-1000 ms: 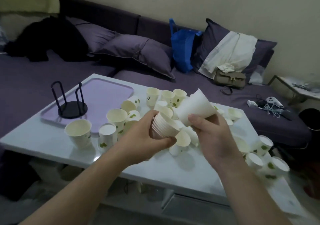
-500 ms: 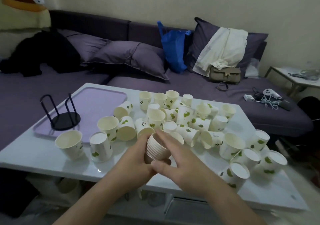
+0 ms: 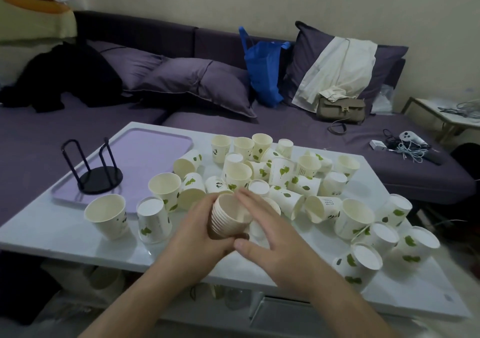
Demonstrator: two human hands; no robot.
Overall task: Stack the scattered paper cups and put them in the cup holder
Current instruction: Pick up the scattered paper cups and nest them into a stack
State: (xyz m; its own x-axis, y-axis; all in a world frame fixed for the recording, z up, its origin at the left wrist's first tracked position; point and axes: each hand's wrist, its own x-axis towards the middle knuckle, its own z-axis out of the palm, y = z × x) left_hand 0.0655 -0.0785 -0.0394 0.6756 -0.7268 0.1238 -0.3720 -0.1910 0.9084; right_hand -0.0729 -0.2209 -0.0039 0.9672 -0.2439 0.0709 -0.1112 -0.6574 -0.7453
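Above the table (image 3: 65, 233), left grip (image 3: 200, 229) holds the cup stack (image 3: 228, 220); right grip (image 3: 270, 236) wide beside it.

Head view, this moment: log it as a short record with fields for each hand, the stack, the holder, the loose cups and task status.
left hand: left hand grips the stack of nested paper cups, mouth tilted up toward the camera
right hand: right hand, fingers straight, laid against the stack's right side
cup holder: black wire cup holder, no cups in it, standing on the lilac tray
loose cups: many scattered on the white table, some upright, some inverted, some on their sides
status: stacking under way; nothing in the holder yet
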